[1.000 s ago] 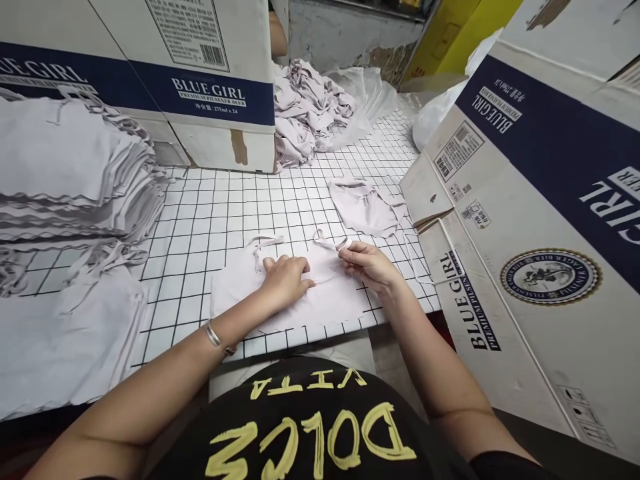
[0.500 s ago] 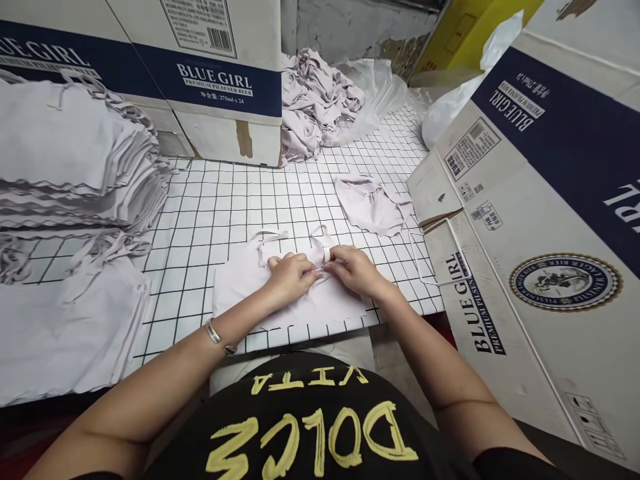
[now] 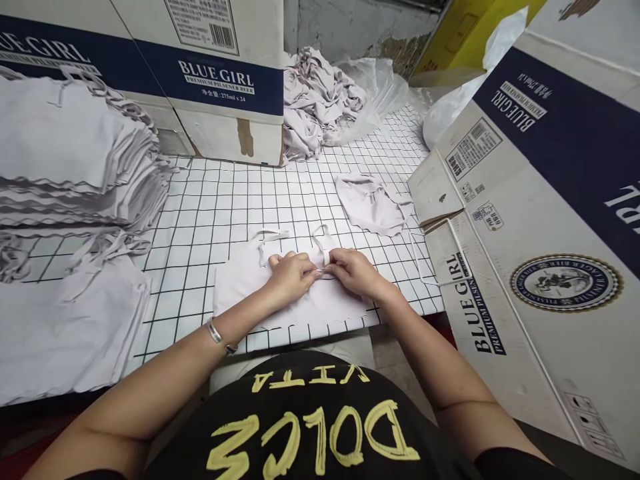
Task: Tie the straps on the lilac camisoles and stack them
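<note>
A pale pink camisole (image 3: pixel 237 288) lies flat near the front edge of the grid-patterned table (image 3: pixel 210 200), its thin straps looping away from me. My left hand (image 3: pixel 293 279) rests on it, thumb and forefinger pinched at the upper edge near the base of the right strap (image 3: pixel 324 241). Fingertips almost meeting it, my right hand (image 3: pixel 353 269) pinches the same edge from the other side. Both hands are closed on the fabric; the exact bit between the fingertips is too small to make out. Another crumpled pale pink garment (image 3: pixel 373 205) lies beyond my right hand.
Stacks of folded garments (image 3: pixel 65 140) and more flat garments (image 3: pixel 85 320) fill the left side. A beer carton (image 3: pixel 225 133) stands behind, beside a heap of loose garments (image 3: pixel 320 100) in a clear plastic bag (image 3: pixel 383 87). A large carton (image 3: pixel 525 200) borders the right.
Almost nothing differs. My fingertips shift very slightly at the camisole's edge, and the view moves a little.
</note>
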A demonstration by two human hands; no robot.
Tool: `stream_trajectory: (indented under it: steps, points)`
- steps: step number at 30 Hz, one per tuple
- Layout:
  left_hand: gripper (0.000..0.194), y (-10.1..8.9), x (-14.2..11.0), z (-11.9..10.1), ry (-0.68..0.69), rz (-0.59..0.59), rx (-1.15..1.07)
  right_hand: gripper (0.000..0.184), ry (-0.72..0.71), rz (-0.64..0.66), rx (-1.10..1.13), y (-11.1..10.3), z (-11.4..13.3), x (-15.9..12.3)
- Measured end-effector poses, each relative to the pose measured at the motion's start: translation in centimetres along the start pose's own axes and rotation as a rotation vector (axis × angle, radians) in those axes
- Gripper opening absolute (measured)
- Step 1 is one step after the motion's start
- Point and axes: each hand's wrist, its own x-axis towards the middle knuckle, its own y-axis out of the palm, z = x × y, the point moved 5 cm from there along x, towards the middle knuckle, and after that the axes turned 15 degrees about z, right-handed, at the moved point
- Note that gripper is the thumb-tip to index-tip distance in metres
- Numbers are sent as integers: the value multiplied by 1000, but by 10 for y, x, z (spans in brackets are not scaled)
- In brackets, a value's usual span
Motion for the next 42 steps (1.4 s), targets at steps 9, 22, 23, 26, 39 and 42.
stream_trajectory:
  steps: [9,22,23,26,39,42]
  points:
    - [33,0,0,0,20,-14,4,19,28,-32,-31,4,-3,-1]
    - [33,0,0,-1,29,-18,12,16,22,-34,-18,8,-5,-3]
    - [33,1,-1,0,31,-18,8,16,23,-36,-9,9,-5,-3]
    - [34,2,-1,2,41,-10,-18,17,27,-55,39,11,-4,-3]
    - [38,-38,-75,35,-310,-313,248,36,483,-418,-74,-11,-19,-45]
    - [39,-37,-131,68,-593,-342,309,34,607,-216,-42,-3,-26,-72]
